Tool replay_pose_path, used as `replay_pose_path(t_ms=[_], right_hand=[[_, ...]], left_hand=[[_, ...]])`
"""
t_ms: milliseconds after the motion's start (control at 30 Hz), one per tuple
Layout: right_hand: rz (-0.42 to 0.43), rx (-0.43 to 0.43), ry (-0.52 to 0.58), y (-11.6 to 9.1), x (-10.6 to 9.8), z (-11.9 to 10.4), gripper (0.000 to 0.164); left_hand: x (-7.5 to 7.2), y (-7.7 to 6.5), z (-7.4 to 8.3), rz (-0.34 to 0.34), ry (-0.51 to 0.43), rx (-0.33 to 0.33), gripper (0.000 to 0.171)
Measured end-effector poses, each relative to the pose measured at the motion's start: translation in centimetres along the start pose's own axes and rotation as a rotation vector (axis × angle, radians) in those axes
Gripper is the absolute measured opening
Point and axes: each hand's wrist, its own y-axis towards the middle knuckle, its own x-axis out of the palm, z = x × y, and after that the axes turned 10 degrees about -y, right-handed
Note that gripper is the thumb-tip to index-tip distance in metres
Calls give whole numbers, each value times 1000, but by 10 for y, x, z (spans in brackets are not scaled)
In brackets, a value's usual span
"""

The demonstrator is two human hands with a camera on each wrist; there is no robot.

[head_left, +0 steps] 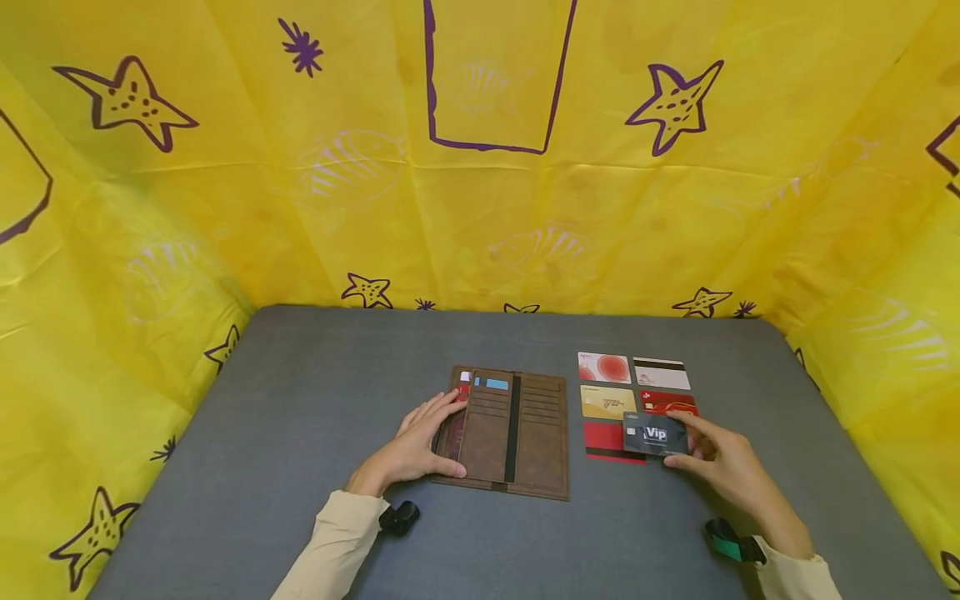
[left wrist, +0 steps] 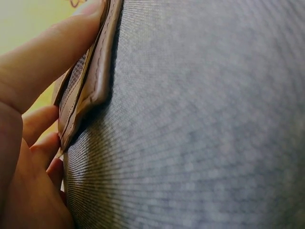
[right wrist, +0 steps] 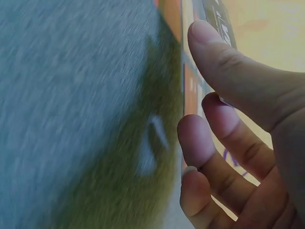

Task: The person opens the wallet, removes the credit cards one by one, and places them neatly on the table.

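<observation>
A brown bifold wallet (head_left: 546,446) lies unfolded on the grey table, with rows of card slots and a black band down its middle. Blue, red and white card edges show in its left-side slots. My left hand (head_left: 408,446) rests on the wallet's left side, fingers spread along it and thumb on the lower part; the left wrist view shows this thumb (left wrist: 57,52) pressing near a corner. Between thumb and fingers, my right hand (head_left: 723,462) pinches a dark "Vip" card (head_left: 655,434). That card overlaps a red card with a dark stripe (head_left: 603,442).
Right of the wallet lie a white card with a red circle (head_left: 603,367), a striped white card (head_left: 662,374), a gold card (head_left: 608,402) and a red card (head_left: 660,401). Yellow patterned cloth (head_left: 480,233) surrounds the table's back and sides.
</observation>
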Motion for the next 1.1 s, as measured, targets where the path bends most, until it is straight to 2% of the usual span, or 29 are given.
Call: replay_pose_path(t_ms=[167,433,600,767,967,1100], right_hand=[[4,-6,-6,-7,1,11,59],[-10,30,-10,-17,0,27,59],[-47,40,-36,-18,-4,33,60],[-97,45,-67,-16,-7,36,62],[-102,33,-39,-16,-8,35,67],[-136,82,-41,-15,-9,33,63]], left_hand=[[0,0,-1,2,4,-2,95],[1,1,-2,0,4,-5,95],[0,0,-1,1,0,-2,95],[0,0,-1,4,0,-1,95],[0,0,-1,3,-3,0,95],[0,0,-1,5,-9,-2,96]])
